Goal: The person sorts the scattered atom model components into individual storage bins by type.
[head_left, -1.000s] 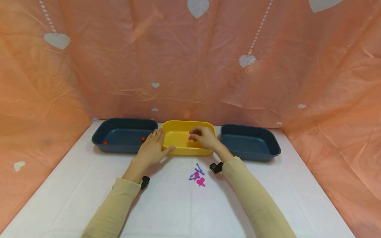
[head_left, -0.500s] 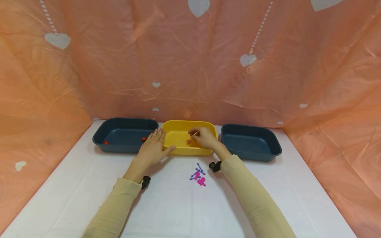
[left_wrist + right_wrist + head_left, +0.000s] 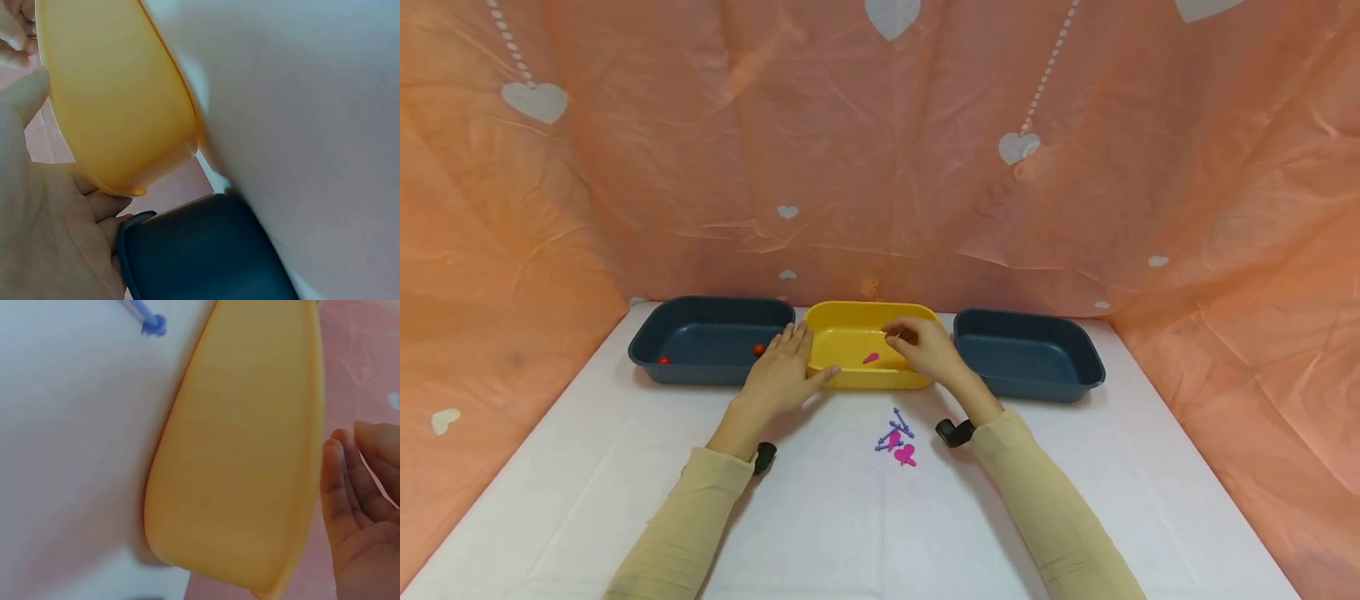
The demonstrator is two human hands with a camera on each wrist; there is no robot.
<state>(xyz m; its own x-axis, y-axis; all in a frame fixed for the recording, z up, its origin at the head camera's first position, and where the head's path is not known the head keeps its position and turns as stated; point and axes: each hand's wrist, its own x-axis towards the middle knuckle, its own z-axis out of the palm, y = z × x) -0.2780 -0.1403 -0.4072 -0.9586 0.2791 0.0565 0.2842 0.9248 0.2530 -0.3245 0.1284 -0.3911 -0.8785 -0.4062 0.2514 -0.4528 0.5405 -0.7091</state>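
A small pink piece [image 3: 871, 357], round at one end and narrow at the other, lies on the floor of the yellow bin [image 3: 867, 379]. My right hand [image 3: 925, 346] hovers over the bin's right part with fingers loosely bent. In the right wrist view, nothing shows between the fingertips [image 3: 333, 445] of that hand, beside the rim. My left hand [image 3: 782, 371] lies flat with spread fingers across the yellow bin's left rim and the neighbouring dark blue bin [image 3: 696, 373]. Its thumb [image 3: 34, 90] touches the yellow rim in the left wrist view.
On the white cloth [image 3: 820, 517] in front lie several thin purple sticks [image 3: 889, 447] and a few pink pieces [image 3: 906, 455]. Two small red objects, one at the left [image 3: 664, 360], sit in the left bin. Another dark blue bin [image 3: 1026, 387] stands at the right.
My right hand has let go of the pink piece, which dropped into the yellow bin, and has drawn slightly to the right. The left hand has stayed in place.
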